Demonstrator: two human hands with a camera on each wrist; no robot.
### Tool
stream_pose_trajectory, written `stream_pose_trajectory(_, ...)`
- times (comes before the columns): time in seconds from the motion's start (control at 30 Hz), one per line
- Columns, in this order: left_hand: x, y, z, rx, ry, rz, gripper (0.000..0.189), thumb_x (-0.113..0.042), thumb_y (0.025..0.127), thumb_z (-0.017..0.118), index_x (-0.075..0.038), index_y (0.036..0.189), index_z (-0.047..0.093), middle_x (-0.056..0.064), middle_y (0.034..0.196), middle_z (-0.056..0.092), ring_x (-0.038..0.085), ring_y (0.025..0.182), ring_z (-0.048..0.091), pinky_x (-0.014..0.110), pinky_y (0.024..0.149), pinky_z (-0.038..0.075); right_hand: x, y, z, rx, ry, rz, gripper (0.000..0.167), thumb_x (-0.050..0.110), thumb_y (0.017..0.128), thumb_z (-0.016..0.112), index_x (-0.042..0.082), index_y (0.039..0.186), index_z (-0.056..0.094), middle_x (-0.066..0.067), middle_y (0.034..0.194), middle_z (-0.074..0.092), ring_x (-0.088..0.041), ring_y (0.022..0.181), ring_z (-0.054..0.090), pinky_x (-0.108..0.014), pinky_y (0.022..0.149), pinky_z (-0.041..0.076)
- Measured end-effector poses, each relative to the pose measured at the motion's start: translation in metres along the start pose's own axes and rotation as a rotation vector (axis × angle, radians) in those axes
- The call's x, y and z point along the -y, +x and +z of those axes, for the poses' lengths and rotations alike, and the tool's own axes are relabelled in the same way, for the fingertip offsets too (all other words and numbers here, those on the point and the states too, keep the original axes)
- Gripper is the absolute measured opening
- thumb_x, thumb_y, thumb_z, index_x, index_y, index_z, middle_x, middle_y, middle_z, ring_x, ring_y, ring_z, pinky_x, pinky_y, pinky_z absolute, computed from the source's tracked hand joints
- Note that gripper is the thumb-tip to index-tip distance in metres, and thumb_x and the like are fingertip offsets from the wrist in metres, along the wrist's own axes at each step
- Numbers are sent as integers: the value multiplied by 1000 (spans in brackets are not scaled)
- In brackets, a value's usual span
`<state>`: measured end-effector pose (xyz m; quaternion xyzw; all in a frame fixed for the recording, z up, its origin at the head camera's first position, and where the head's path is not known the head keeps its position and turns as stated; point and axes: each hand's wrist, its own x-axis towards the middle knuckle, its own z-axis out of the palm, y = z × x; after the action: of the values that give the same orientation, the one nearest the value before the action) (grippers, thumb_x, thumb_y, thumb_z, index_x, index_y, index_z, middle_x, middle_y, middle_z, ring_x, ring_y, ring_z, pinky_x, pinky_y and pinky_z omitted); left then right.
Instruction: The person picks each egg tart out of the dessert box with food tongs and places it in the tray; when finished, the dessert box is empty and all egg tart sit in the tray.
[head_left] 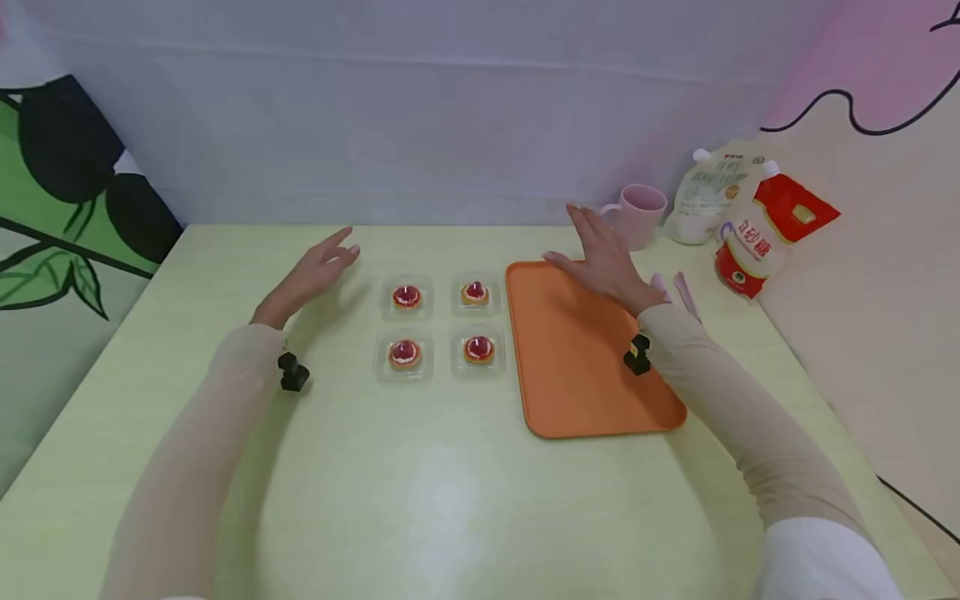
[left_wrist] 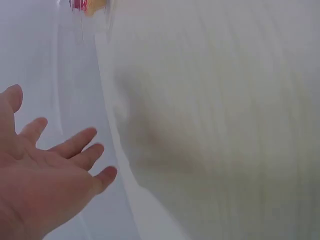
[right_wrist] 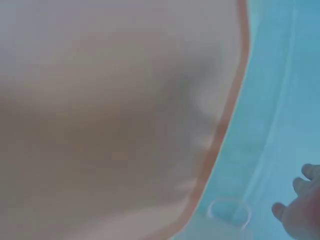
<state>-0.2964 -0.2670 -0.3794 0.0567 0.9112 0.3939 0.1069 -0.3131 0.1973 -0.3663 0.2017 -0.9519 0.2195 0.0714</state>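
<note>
My left hand (head_left: 311, 271) hovers over the table's far left part with its fingers spread and nothing in it. In the left wrist view that hand (left_wrist: 55, 170) shows loose, separated fingers. My right hand (head_left: 606, 260) is held over the far end of an orange tray (head_left: 585, 404), fingers extended and thumb apart, holding nothing. Between the hands, several small tarts with glossy red tops, such as the near-left tart (head_left: 405, 354), sit in clear plastic trays in two rows. The orange tray lies flat just right of them.
A pink mug (head_left: 647, 218) stands at the back right, partly behind my right hand. Beside it lean a pale spouted pouch (head_left: 701, 200) and a red-and-white spouted bag (head_left: 753, 242). A lilac utensil (head_left: 687, 296) shows behind the right wrist. The pale table (head_left: 420, 500) meets a cloth backdrop.
</note>
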Motion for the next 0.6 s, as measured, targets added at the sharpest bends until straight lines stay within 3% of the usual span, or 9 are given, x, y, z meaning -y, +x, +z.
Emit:
stream_pose_trajectory(0.17, 4, -1, 4, 96, -185, 18, 65, -46, 106, 39, -23, 162, 14, 20, 164, 23, 39, 153, 18, 61, 121, 11, 24, 6, 0, 41, 99, -48, 91, 51, 92, 66, 27, 161, 13, -8, 166, 24, -32, 152, 24, -63, 117, 21)
stream_pose_trajectory(0.3, 3, -4, 8, 136, -261, 59, 56, -28, 107, 43, -16, 159, 25, 24, 157, 37, 37, 152, 23, 58, 122, 10, 47, 15, 5, 86, 179, -95, 89, 40, 91, 72, 24, 160, 20, -12, 160, 36, -32, 146, 37, -55, 115, 33)
stream_pose_trajectory(0.47, 6, -5, 15, 219, -229, 140, 53, -10, 106, 40, -11, 158, 29, 26, 153, 42, 38, 152, 22, 60, 121, 10, 77, 31, 20, 166, 180, -175, 81, 35, 91, 74, 18, 157, 30, -13, 148, 50, -29, 137, 48, -50, 111, 39)
stream_pose_trajectory(0.6, 8, -4, 19, 284, -190, 147, 64, 4, 98, 37, -13, 159, 25, 24, 157, 37, 38, 154, 16, 60, 120, 13, 103, 42, 31, 268, 143, -233, 75, 33, 91, 74, 15, 153, 36, -13, 145, 54, -27, 134, 52, -47, 110, 41)
